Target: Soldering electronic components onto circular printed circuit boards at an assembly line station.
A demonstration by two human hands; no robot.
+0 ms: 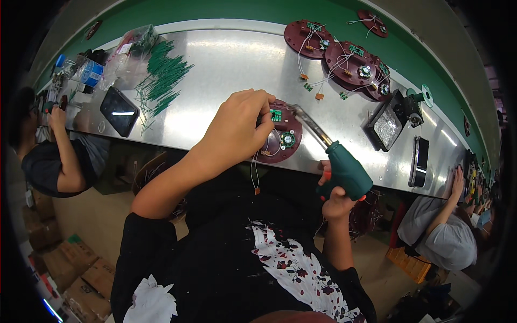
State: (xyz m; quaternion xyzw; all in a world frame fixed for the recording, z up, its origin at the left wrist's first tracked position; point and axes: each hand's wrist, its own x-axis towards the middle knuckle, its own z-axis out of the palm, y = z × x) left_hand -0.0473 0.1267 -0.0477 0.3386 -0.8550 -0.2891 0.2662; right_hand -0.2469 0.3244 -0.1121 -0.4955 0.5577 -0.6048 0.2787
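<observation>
Maroon round disc [291, 124], fitted with a small green circuit board [276, 116] and a round speaker-like part [288, 140], lies in the head view at the near edge of a shiny metal bench [215, 64], just right of the left hand [243, 126], which partly covers it. That hand's fingers curl close to the board; I cannot tell whether they pinch anything. The right hand [338, 203] is clamped around a dark green pistol-shaped tool [349, 171], whose slim metal barrel [318, 131] slants up and left, its tip near the left hand; whether it touches the disc, I can't make out. Below the left hand, thin white wires [251, 168] dangle to an orange-brown connector [257, 191]. Beyond the tool lie several overlapping maroon discs [344, 62]. Right of the barrel sits a black rectangular tray [375, 141] of small clear pieces [386, 129]; well up and left of the left hand spreads a heap of thin green strips [164, 70].
</observation>
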